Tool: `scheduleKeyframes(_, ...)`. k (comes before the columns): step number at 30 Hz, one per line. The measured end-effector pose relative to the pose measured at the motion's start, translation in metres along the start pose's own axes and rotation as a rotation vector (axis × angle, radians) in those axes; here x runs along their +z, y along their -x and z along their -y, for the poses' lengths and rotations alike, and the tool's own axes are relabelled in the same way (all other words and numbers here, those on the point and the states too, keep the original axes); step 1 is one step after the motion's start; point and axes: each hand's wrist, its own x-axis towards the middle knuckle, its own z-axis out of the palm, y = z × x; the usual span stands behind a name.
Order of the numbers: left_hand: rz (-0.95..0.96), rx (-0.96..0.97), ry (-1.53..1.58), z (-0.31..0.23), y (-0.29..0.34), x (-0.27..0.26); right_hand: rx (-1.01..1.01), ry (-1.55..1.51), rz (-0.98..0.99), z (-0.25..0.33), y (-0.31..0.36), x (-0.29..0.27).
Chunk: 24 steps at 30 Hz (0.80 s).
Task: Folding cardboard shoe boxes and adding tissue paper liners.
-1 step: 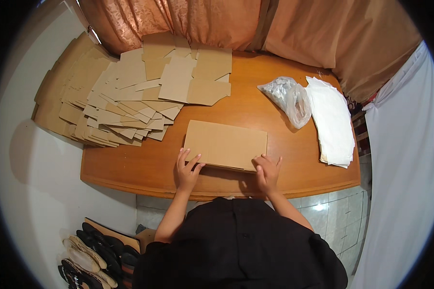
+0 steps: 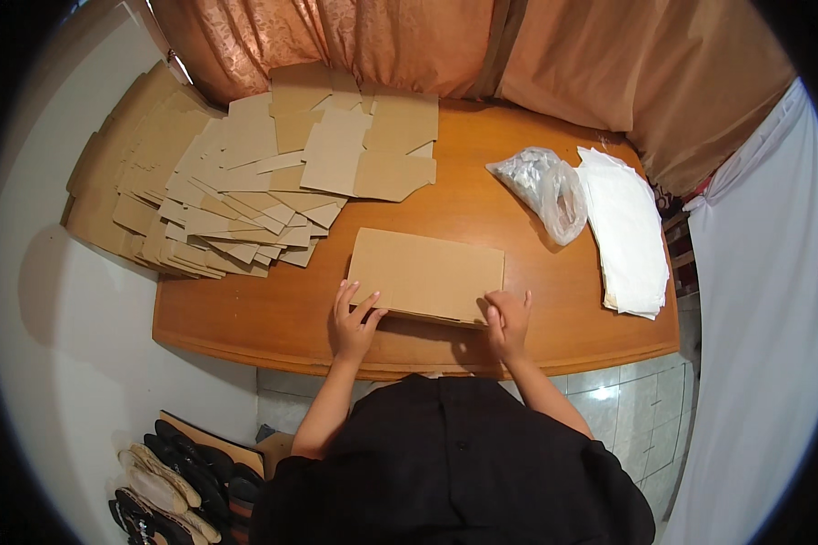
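Observation:
A closed, flat-topped cardboard box [image 2: 427, 272] lies on the wooden table straight in front of me. At its near left corner, my left hand [image 2: 353, 322] grips it, fingers parted over the top and side, thumb along the front edge. My right hand [image 2: 509, 322] is closed at the near right corner, its thumb and bent index finger against the box edge. The little finger sticks out to the side. What the right fingertips press on underneath is hidden.
Many flat cut cardboard blanks [image 2: 236, 195] are heaped over the table's left and back. Right of the box lie a clear plastic bag [image 2: 541, 186] of small greyish things and a stack of white sheets [image 2: 623, 232]. Shoes [image 2: 168, 481] stand at the lower left; curtains [image 2: 573, 64] hang behind.
My right hand has shifted very slightly right, and its index finger is more bent at the box corner. The left hand and the box look nearly the same.

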Motion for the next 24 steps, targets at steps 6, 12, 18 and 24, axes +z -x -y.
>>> scheduleKeyframes(6, -0.118, -0.150, -0.230, -0.030, -0.012, 0.001, 0.081, 0.062, -0.300, -0.010, -0.081, -0.005)
scheduleKeyframes(12, -0.147, -0.513, 0.281, -0.031, -0.010, 0.026, 0.430, -0.233, 0.360, -0.024, -0.061, -0.007)
scheduleKeyframes(18, -0.028, -0.529, 0.787, -0.055, 0.031, 0.047, 0.331, -0.692, 0.515, 0.002, 0.003, 0.004)
scheduleKeyframes(24, -0.120, -0.535, 1.180, -0.103, 0.042, -0.009, 0.148, -0.907, 0.732, 0.061, 0.017, -0.027)
